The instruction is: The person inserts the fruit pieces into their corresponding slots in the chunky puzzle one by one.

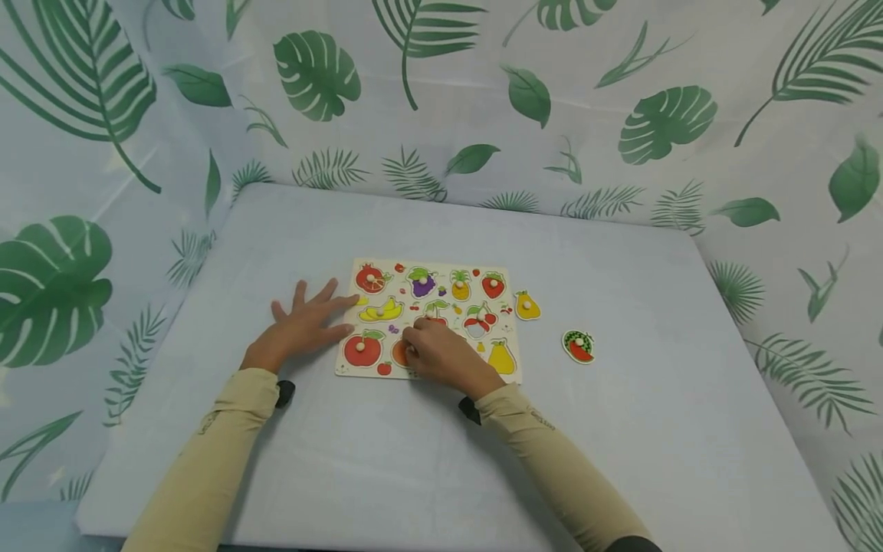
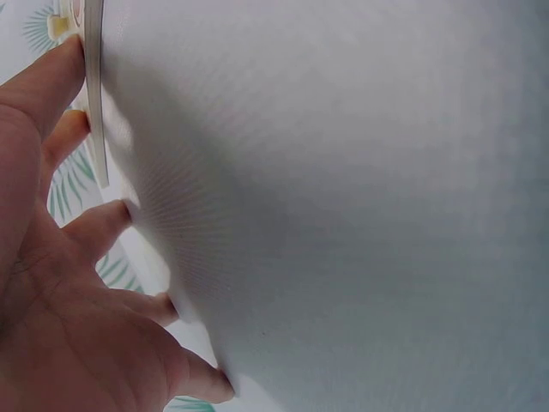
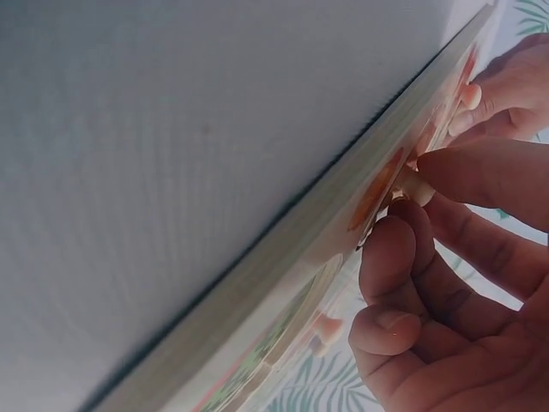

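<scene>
A wooden fruit puzzle board [image 1: 348,364] lies on the table, most of its knobbed pieces in place. My right hand [image 1: 444,356] is over its front middle. In the right wrist view, the thumb and fingers pinch the wooden knob [image 3: 414,184] of the orange puzzle piece [image 3: 377,190]; I cannot tell whether it is fully seated. My left hand [image 1: 303,326] is spread out, its thumb and index finger touching the board's left edge, the other fingertips on the table. A red apple piece [image 1: 362,349] and a banana piece [image 1: 382,309] are near it.
A pear piece [image 1: 527,305] lies off the board's right edge, and a watermelon piece [image 1: 578,346] lies farther right. The board's pear picture [image 1: 502,358] has no knob. White cloth covers the table [image 1: 655,429]; a leaf-patterned curtain [image 1: 441,100] stands behind.
</scene>
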Available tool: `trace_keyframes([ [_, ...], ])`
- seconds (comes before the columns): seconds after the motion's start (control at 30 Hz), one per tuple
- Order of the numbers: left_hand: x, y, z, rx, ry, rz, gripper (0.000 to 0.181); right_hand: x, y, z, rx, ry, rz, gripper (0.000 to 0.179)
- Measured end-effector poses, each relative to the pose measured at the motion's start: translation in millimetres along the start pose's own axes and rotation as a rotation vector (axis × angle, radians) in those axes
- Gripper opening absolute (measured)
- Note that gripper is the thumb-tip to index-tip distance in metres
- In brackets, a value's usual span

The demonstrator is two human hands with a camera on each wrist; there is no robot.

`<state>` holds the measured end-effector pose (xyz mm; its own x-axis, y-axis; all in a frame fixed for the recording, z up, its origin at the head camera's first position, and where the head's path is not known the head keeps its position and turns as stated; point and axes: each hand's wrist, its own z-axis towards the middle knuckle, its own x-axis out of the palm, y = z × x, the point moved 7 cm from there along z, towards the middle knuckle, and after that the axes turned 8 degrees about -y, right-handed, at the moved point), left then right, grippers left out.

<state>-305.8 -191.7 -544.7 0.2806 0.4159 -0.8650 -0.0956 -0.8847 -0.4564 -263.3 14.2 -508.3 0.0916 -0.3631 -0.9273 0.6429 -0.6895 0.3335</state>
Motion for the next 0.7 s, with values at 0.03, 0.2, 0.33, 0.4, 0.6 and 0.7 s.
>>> trace_keyframes([
  [0.03,-0.3,-0.4,-0.1,0.001,-0.001,0.002,0.071,-0.2,0.1,-0.2,0.002,-0.002,0.006,0.004],
  [0.2,-1.3,-1.5,-0.8,0.003,0.002,0.01,0.071,0.0,-0.2,-1.2,0.007,0.0,0.014,0.004],
  [0.33,-1.1,-1.5,-0.6,-0.003,0.01,0.011,0.071,-0.5,-0.2,-1.4,0.009,0.005,0.025,0.004],
  [0.4,-1.0,-1.4,-0.5,-0.006,0.014,0.01,0.071,-1.5,0.0,-1.6,0.01,0.005,0.035,0.004],
  [0.6,-0.6,-2.0,-0.4,-0.003,0.021,0.01,0.071,-2.7,-0.4,-2.5,0.008,0.008,0.045,0.004],
  [0.7,-0.7,-1.7,-0.5,-0.003,0.022,0.008,0.07,-2.3,-0.8,-3.2,0.001,0.003,0.047,0.003],
])
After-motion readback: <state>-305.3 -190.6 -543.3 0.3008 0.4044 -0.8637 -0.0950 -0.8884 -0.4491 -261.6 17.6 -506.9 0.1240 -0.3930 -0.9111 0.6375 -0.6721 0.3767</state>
